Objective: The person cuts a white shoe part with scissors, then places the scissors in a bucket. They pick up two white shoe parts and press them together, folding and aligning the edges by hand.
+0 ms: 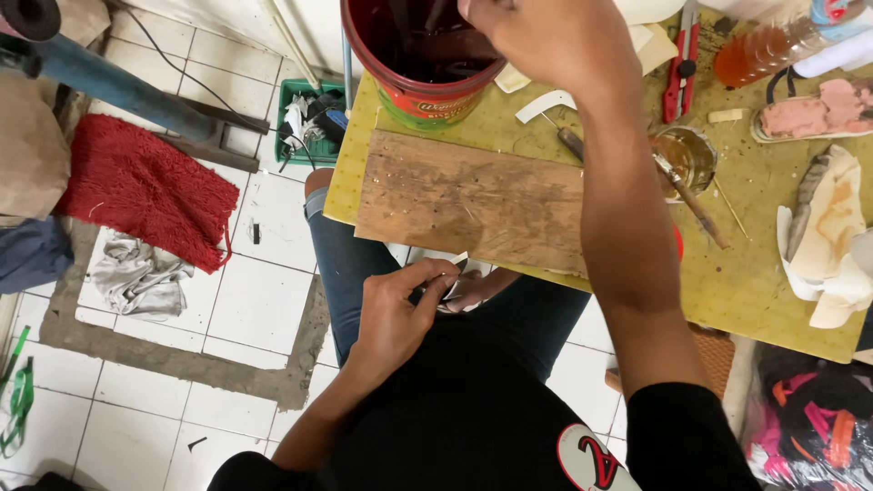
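Floor tiles fill the left of my view, white, with a red shaggy mat and a crumpled grey cloth lying below it. A green crate of odds and ends sits just beside the table's left edge.

Left hand is low over the lap, off the near edge of the yellow-green table. Fingers are curled and pinched tight on a small white piece. The piece looks thin and pale, with a dark tip poking up past the thumb; most of it is hidden by the fingers, so I cannot tell its full shape.

A worn brown wooden board lies along the table's near-left part, scratched and speckled. A red bucket stands at the far-left corner, dark inside.

Right hand is up over the bucket's rim, knuckles toward me, fingers bent down at the mouth. I cannot tell whether it grips anything; the fingertips are hidden.

Further right: a small glass jar of amber liquid with a stick leaning out of it, a red-handled cutter near the far edge, a bottle of orange liquid lying on its side, a pinkish sole-shaped piece, and pale shoe parts stacked by the right edge.
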